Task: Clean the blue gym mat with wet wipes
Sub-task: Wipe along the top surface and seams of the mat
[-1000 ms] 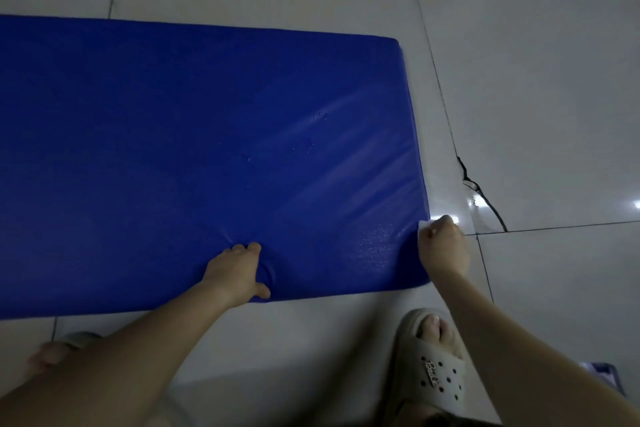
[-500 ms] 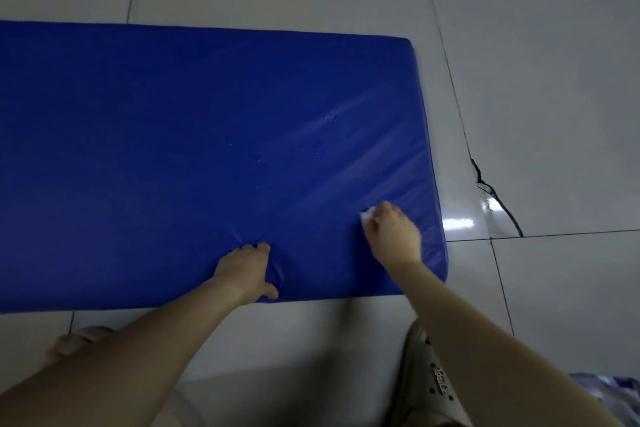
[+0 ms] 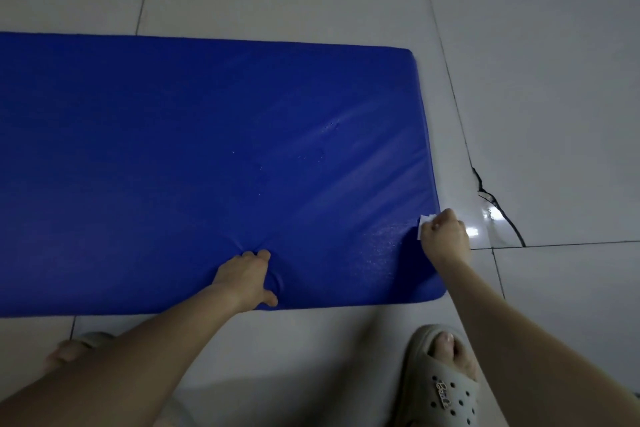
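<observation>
The left arm reaches forward and its left hand bears down on the blue gym mat near its near edge. The fingertips dig a dent into the padding and the thumb is splayed toward the edge. The right arm stretches out to the mat's right edge, where the right hand is curled round a white wet wipe, pressing it against the mat. The mat lies flat on the tiled floor.
</observation>
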{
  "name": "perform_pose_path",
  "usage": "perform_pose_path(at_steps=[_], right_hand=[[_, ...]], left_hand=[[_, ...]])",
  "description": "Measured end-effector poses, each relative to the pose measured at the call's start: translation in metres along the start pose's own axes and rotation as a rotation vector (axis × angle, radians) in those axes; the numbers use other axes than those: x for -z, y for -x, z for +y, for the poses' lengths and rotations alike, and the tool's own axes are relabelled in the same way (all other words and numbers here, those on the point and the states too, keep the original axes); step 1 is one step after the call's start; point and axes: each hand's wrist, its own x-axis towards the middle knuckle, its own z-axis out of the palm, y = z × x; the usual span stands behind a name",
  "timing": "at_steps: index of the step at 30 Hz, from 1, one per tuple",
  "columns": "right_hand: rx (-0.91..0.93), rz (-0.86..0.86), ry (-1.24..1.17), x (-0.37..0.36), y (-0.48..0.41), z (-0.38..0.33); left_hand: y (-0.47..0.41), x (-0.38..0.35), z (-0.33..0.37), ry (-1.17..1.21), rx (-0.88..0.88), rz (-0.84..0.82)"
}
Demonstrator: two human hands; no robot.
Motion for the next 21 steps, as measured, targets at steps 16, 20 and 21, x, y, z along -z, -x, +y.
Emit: perform_pose_path(at_steps=[16,20,21], right_hand=[[0.032,-0.201,0.137,0.070,0.105,-0.013],[0.020,-0.187,0.098,0.092,0.133,-0.024],[0.011,-0.198,0.122,0.093,0.139,-0.023]], left_hand=[[0.115,0.003,0.014,0.079,0.097,0.061],[0.132,0.025,0.022,0.119,0.030,0.045],[0.134,0.031,0.023,0.138,0.014,0.049]])
